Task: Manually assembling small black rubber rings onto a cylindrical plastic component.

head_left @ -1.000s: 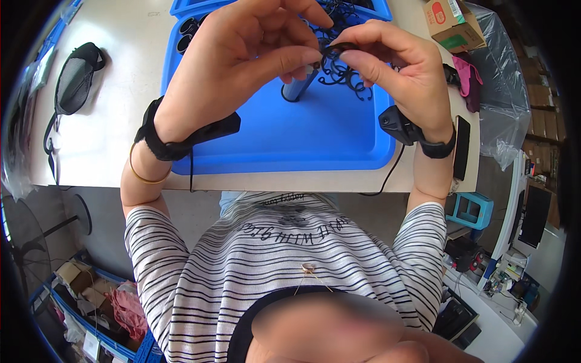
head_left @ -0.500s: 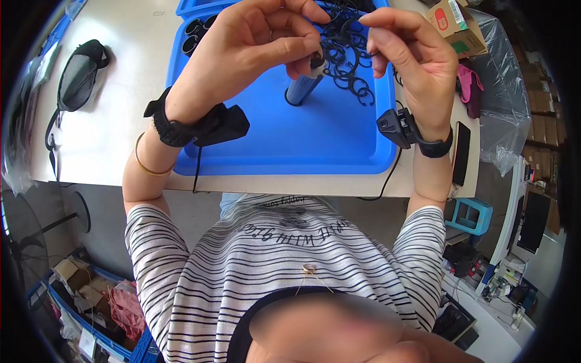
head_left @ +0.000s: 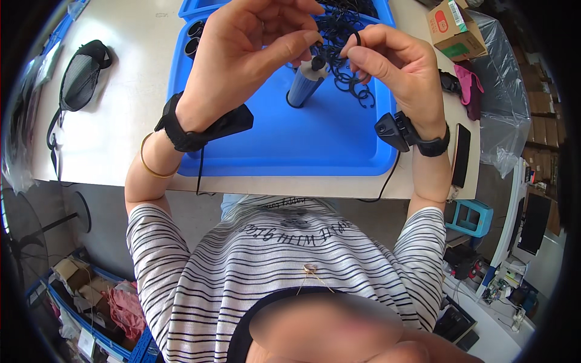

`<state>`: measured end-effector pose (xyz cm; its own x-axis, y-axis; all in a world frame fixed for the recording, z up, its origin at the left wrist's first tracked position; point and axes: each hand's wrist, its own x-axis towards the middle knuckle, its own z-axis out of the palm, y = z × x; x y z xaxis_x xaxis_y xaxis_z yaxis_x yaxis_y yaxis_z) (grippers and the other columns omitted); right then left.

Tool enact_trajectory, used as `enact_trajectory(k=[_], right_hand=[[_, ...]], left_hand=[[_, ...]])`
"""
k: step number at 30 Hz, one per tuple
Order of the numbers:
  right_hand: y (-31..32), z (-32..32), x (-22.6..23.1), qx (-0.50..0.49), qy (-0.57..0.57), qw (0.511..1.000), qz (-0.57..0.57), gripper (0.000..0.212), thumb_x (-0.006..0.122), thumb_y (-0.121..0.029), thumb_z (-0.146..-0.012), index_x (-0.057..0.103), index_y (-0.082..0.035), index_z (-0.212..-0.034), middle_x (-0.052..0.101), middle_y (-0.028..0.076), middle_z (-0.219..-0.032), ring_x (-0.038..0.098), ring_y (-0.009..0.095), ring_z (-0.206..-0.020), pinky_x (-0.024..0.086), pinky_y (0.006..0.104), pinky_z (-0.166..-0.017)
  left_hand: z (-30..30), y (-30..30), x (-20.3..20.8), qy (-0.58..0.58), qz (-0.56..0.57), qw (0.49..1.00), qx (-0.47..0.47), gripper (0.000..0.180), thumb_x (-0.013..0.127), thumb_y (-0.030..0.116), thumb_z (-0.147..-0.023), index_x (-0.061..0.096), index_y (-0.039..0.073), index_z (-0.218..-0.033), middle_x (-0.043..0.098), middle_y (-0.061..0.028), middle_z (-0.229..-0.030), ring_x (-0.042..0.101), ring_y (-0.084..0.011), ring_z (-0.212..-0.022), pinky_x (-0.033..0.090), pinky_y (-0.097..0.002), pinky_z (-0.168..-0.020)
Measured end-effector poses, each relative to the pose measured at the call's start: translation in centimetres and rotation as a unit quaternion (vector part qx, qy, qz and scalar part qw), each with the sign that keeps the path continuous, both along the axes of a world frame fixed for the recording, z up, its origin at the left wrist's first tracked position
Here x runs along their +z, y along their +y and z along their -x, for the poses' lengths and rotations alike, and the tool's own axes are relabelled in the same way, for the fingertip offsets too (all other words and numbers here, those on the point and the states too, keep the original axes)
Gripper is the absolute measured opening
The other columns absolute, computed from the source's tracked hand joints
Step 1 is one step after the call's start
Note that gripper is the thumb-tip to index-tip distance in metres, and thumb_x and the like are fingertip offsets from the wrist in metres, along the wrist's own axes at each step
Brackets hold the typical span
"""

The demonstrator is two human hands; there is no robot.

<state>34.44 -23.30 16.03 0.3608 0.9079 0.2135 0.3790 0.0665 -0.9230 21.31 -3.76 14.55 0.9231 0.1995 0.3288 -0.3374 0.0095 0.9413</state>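
Note:
A blue cylinder (head_left: 304, 89) with a pale upper part and a black tip stands slightly tilted in the blue tray (head_left: 272, 163). My left hand (head_left: 254, 54) is just above and left of that tip, thumb and fingers drawn together. Whatever lies between those fingertips is too small to make out. To the right, my right hand (head_left: 393, 66) pinches a thin black ring (head_left: 357, 39) between thumb and forefinger. Behind and between the hands lies a heap of black open rings (head_left: 348, 77), partly hidden by my fingers.
Black cylindrical parts (head_left: 192, 45) sit at the tray's left side. A black mesh pouch (head_left: 85, 75) with a strap lies on the table's left. A cardboard box (head_left: 457, 30), pink cloth (head_left: 469, 85) and a flat black object (head_left: 462, 154) are at right. Cables from both wrist devices hang over the front edge.
My right hand has shifted slightly left and down, and the black ring now shows at its fingertips. My left hand has moved slightly off the cylinder, uncovering its black tip.

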Motion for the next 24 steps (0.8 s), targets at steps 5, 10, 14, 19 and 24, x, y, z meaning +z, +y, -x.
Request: enact_trajectory(k=[5,10,14,19,24], right_hand=[[-0.2,-0.6,0.0,0.006,0.030,0.999,0.023,0.019,0.067,-0.013,-0.096,0.068,0.001,-0.108,0.069,0.004,-0.090,0.060,0.008,-0.075,0.049,0.0222,-0.068],[-0.1,-0.1,-0.2,0.032,0.044,0.998,0.006,0.020,0.070,-0.021,-0.095,0.071,-0.003,-0.104,0.067,-0.003,-0.083,0.059,0.003,-0.070,0.048,0.0176,-0.063],[-0.4,-0.9,-0.1,0.080,0.057,0.994,0.049,0.022,0.067,-0.014,-0.096,0.066,0.002,-0.111,0.068,0.004,-0.092,0.060,0.008,-0.077,0.048,0.0221,-0.069],[-0.9,-1.7,-0.1,-0.002,-0.009,1.000,0.025,0.022,0.065,-0.022,-0.099,0.070,-0.002,-0.106,0.067,0.002,-0.089,0.061,0.007,-0.079,0.049,0.0216,-0.068],[-1.1,-1.7,0.1,-0.020,-0.050,0.998,0.018,0.021,0.064,-0.023,-0.099,0.071,-0.004,-0.106,0.068,0.001,-0.091,0.063,0.007,-0.082,0.050,0.0213,-0.068]], left_hand=[[-2.0,1.0,-0.1,-0.411,-0.410,0.808,0.100,0.057,0.073,-0.004,-0.083,0.050,0.001,-0.134,0.058,-0.0142,-0.134,0.065,-0.0242,-0.103,0.054,-0.0348,-0.088],[1.1,0.7,1.0,-0.204,-0.495,0.844,0.027,0.053,0.073,0.002,-0.081,0.059,0.003,-0.132,0.066,-0.0120,-0.129,0.065,-0.0318,-0.114,0.055,-0.0391,-0.094],[1.2,0.7,1.1,-0.231,-0.504,0.832,0.033,0.053,0.075,0.005,-0.080,0.060,0.001,-0.130,0.069,-0.0132,-0.123,0.068,-0.0301,-0.108,0.056,-0.0381,-0.092],[-3.5,1.1,-0.6,-0.469,-0.263,0.841,-0.060,0.074,0.084,0.009,-0.074,0.049,0.002,-0.139,0.062,-0.0139,-0.131,0.064,-0.0271,-0.106,0.052,-0.0365,-0.091],[0.0,0.6,1.8,-0.073,-0.463,0.883,-0.006,0.078,0.086,0.012,-0.071,0.050,0.003,-0.139,0.064,-0.0108,-0.107,0.063,-0.0254,-0.098,0.052,-0.0356,-0.086]])
